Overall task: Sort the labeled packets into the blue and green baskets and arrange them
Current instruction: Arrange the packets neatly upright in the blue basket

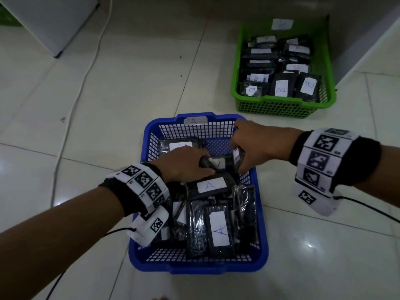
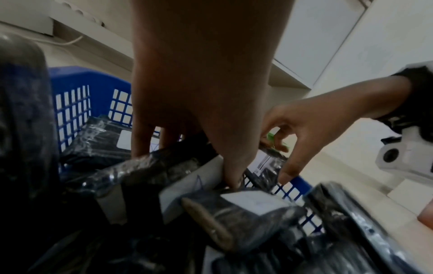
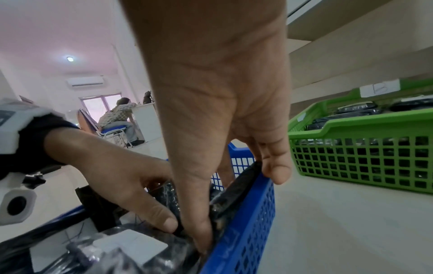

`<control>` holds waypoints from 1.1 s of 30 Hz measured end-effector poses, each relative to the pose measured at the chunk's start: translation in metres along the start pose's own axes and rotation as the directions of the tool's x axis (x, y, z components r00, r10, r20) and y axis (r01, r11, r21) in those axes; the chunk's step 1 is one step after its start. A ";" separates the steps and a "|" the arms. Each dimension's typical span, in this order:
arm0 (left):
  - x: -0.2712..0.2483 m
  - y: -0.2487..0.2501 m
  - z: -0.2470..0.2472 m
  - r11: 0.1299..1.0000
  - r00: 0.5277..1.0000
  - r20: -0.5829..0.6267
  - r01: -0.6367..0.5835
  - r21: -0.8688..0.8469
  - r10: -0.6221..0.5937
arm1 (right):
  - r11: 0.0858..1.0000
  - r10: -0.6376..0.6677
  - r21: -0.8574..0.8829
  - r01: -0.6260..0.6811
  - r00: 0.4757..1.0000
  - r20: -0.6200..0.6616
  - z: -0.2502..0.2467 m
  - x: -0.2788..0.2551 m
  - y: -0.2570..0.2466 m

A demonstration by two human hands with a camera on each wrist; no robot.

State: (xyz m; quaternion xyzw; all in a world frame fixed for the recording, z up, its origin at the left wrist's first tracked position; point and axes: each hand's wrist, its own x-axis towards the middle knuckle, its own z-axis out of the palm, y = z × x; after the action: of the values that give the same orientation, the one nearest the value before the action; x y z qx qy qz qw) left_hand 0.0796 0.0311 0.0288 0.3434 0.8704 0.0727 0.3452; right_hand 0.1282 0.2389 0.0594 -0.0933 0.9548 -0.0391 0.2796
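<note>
The blue basket [image 1: 194,267] marked A sits on the floor in front of me, holding several black packets with white A labels [image 1: 219,231]. My left hand [image 1: 205,165] reaches into its middle and grips a black packet [image 1: 216,163]; in the left wrist view the fingers and thumb of that left hand [image 2: 187,165] pinch the packet [image 2: 164,166]. My right hand [image 1: 238,156] pinches another black packet [image 3: 236,187], which stands on edge against the basket's right wall [image 3: 246,231]. The green basket [image 1: 281,109] at the far right holds rows of B packets [image 1: 281,88].
A white cable [image 1: 86,68] runs over the tiled floor on the left, and a white cabinet [image 1: 49,22] stands at the far left. A pale wall rises behind the green basket. A person sits on a chair [image 3: 117,118] far off.
</note>
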 end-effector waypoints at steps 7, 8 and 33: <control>-0.001 -0.019 -0.045 0.989 0.976 -0.175 0.140 0.041 -0.131 | 0.990 -0.095 0.096 0.106 0.988 -0.118 -0.011 0.001 0.003; -0.002 -0.028 -0.051 0.986 0.969 -0.186 0.168 0.011 -0.163 | 0.984 -0.111 0.124 0.127 0.986 -0.126 -0.008 0.002 0.003; -0.008 -0.060 -0.033 0.917 0.959 -0.141 0.184 -0.355 -0.247 | 0.850 -0.113 -0.512 0.126 0.992 0.056 0.038 0.027 -0.016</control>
State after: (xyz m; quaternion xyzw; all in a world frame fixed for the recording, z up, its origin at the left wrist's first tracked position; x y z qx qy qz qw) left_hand 0.0297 -0.0152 0.0362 0.1728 0.9055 0.2136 0.3233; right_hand 0.1293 0.2168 0.0156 -0.2241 0.9195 0.2009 0.2529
